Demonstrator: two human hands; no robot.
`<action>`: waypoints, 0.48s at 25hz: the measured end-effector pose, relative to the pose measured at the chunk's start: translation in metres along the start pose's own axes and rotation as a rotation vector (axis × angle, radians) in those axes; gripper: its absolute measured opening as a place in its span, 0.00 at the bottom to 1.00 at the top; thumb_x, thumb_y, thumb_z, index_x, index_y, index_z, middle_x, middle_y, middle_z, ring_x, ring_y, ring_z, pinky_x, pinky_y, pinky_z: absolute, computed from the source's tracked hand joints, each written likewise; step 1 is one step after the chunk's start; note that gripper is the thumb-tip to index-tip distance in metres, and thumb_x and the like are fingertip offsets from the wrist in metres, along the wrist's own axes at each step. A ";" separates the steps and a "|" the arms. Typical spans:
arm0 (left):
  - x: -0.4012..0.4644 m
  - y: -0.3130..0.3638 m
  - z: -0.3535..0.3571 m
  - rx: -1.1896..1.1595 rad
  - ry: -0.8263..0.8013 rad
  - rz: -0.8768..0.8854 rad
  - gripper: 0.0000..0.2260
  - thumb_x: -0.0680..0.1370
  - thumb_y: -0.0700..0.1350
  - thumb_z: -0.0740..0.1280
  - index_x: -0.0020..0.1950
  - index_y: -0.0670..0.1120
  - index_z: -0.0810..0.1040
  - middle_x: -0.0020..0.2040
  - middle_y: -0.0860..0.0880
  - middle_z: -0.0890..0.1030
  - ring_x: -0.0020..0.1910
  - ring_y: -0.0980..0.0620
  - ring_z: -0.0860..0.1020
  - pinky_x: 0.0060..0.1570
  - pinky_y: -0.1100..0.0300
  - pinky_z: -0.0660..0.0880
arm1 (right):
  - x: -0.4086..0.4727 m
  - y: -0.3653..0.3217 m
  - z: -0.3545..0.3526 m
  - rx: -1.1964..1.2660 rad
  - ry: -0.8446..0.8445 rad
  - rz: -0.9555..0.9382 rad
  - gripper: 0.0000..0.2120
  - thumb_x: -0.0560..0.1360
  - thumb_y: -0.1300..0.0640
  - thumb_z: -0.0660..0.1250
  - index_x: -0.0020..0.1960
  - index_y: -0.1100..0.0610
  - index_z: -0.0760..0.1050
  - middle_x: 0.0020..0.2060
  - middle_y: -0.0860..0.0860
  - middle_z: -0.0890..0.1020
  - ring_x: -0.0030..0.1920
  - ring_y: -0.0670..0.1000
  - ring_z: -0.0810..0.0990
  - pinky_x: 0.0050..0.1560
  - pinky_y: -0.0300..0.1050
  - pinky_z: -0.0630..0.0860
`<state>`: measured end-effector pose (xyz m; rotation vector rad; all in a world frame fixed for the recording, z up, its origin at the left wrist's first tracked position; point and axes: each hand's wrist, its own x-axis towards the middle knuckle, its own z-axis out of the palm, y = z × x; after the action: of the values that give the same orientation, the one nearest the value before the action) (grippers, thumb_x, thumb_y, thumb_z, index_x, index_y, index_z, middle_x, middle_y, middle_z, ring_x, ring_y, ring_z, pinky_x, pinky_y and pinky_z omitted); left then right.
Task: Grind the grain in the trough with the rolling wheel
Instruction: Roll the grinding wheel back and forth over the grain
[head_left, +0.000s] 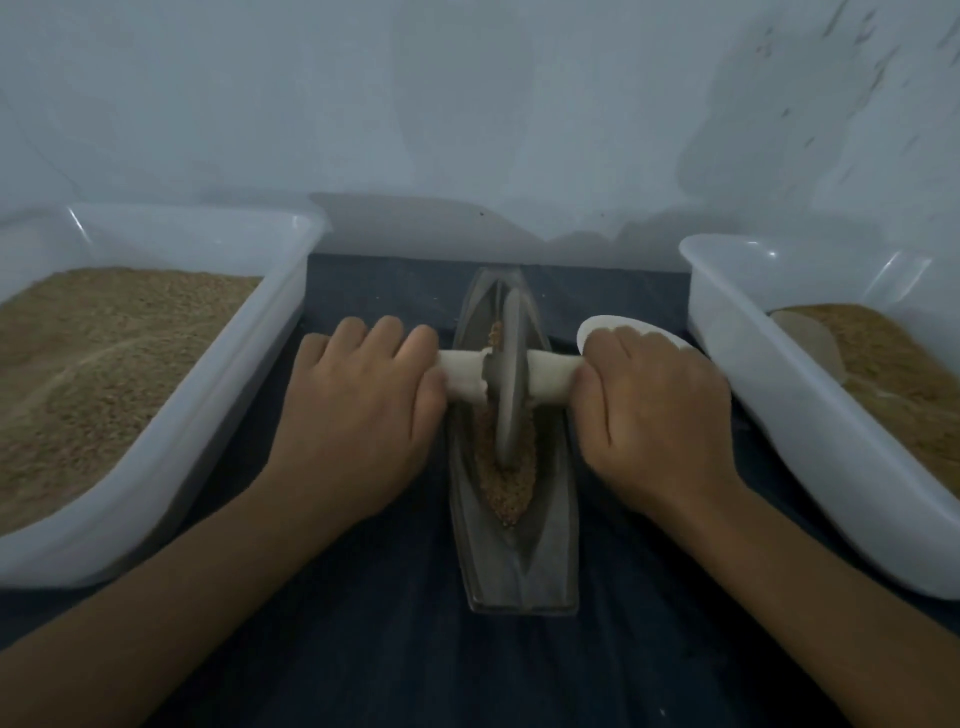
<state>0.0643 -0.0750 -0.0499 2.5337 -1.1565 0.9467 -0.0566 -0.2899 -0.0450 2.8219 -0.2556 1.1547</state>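
Sitting upright in the groove, the wheel (508, 379) is edge-on to me, a thin grey disc standing in the middle stretch of the trough (514, 551). Its flat faces point left and right. I read the trough's long axis as running straight away from me toward the wall (467, 104), narrow and boat-shaped, near end blunt, far end tapering. It lies on the dark blue cloth (395, 649) between my two arms.

Brown grain (511, 488) fills the groove in a strip along that same axis, heaped nearest me in front of the wheel, with a little showing just behind it.

Crossing the wheel at right angles is the pale handle (462, 376), a rod through the hub, lying left to right across the trough. My left hand (363, 410) is wrapped over its left end, fingers curled down around it, knuckles up. My right hand (654, 410) grips the right end the same way, thumb tucked against the rod near the wheel.

Just beyond my right knuckles a white spoon (623, 325) rests on the cloth, partly hidden by the hand.

Farther out, a white bin (249, 364) on my left holds a deep bed of grain. Another white tub (769, 374) on my right holds a shallower layer, some bare floor showing.
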 end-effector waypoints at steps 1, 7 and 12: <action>0.012 -0.003 0.005 -0.034 -0.024 -0.040 0.10 0.84 0.51 0.49 0.45 0.51 0.64 0.40 0.51 0.68 0.37 0.48 0.65 0.40 0.51 0.60 | 0.014 0.002 0.007 -0.029 -0.033 0.020 0.18 0.81 0.49 0.50 0.36 0.53 0.65 0.29 0.47 0.68 0.29 0.53 0.67 0.31 0.48 0.63; 0.072 -0.020 0.045 0.252 -0.187 0.018 0.08 0.86 0.46 0.56 0.48 0.48 0.62 0.42 0.45 0.70 0.38 0.45 0.68 0.37 0.52 0.65 | 0.099 0.025 0.049 -0.083 -0.202 0.107 0.28 0.75 0.42 0.41 0.27 0.56 0.66 0.23 0.52 0.68 0.24 0.53 0.66 0.29 0.44 0.55; 0.078 -0.008 0.026 0.265 -0.173 0.066 0.07 0.82 0.44 0.59 0.44 0.49 0.65 0.36 0.48 0.65 0.36 0.45 0.68 0.36 0.54 0.63 | 0.071 0.028 0.046 -0.058 -0.259 0.188 0.24 0.79 0.44 0.43 0.32 0.53 0.67 0.29 0.51 0.71 0.29 0.52 0.66 0.31 0.47 0.54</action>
<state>0.1205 -0.1283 -0.0209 2.8526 -1.2431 0.9703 0.0193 -0.3328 -0.0276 2.9423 -0.5728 0.7899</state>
